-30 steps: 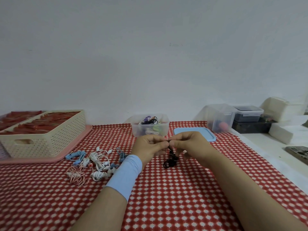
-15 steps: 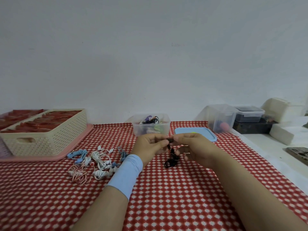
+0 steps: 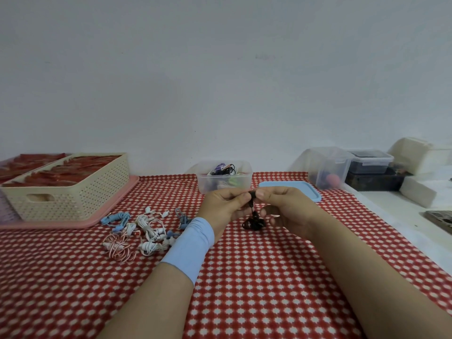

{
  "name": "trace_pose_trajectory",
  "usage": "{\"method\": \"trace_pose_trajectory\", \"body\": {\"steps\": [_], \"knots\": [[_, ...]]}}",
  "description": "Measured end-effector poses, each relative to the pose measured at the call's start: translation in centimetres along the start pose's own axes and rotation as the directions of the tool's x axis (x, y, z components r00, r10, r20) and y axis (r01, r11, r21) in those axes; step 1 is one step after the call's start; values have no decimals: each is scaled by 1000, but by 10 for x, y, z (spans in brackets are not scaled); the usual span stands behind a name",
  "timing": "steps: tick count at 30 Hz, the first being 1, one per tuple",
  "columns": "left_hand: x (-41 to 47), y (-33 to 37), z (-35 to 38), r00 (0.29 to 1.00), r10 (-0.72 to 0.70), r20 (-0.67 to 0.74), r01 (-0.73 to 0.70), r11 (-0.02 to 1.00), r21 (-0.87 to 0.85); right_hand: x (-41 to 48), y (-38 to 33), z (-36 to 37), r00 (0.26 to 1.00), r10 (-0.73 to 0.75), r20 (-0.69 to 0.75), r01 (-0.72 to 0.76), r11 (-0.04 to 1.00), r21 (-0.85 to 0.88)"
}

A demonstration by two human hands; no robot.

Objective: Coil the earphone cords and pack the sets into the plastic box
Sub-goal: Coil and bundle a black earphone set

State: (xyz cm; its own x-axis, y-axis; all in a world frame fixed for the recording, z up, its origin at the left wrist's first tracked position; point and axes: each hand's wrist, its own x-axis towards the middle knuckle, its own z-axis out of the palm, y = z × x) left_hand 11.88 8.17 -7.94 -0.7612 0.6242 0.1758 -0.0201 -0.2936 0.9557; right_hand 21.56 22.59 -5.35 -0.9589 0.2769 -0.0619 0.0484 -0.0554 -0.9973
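Observation:
A black earphone set (image 3: 254, 221) hangs between my hands above the red checked cloth, its cord bunched in a small tangle at the bottom. My left hand (image 3: 223, 208) and my right hand (image 3: 285, 208) both pinch its top end at about chest height, fingertips nearly touching. Just behind them stands the clear plastic box (image 3: 224, 180) with several coiled sets inside. Its blue lid (image 3: 291, 194) lies flat to the right of the box. A heap of white, blue and pink earphones (image 3: 137, 231) lies on the cloth to the left of my left wrist.
A cream perforated basket (image 3: 66, 187) sits on a pink tray (image 3: 73, 222) at the far left. At the back right stand a clear container (image 3: 327, 167), a lidded tub on a dark box (image 3: 371, 165) and white foam blocks (image 3: 420, 192). The wall is close behind.
My hands have stayed in place pinching the black earphone; the fingers shifted slightly and the dangling tangle hangs a little more to the right.

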Motion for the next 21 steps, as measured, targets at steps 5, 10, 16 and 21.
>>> {"method": "trace_pose_trajectory", "body": {"steps": [5,10,16,21], "knots": [[-1,0,0,999,-17,29,16,1000,22,-3,-2,-3,1000,-24,-6,23,997,-69],[-1,1,1,998,-38,59,40,998,-39,-4,-1,-2,999,-40,14,41,998,-41],[0,0,1,996,-50,71,53,997,-48,-3,-1,-3,997,-75,-19,73,995,-64],[-1,2,0,996,-66,56,69,997,-42,-1,2,-2,996,-85,-40,82,995,-65]]}}
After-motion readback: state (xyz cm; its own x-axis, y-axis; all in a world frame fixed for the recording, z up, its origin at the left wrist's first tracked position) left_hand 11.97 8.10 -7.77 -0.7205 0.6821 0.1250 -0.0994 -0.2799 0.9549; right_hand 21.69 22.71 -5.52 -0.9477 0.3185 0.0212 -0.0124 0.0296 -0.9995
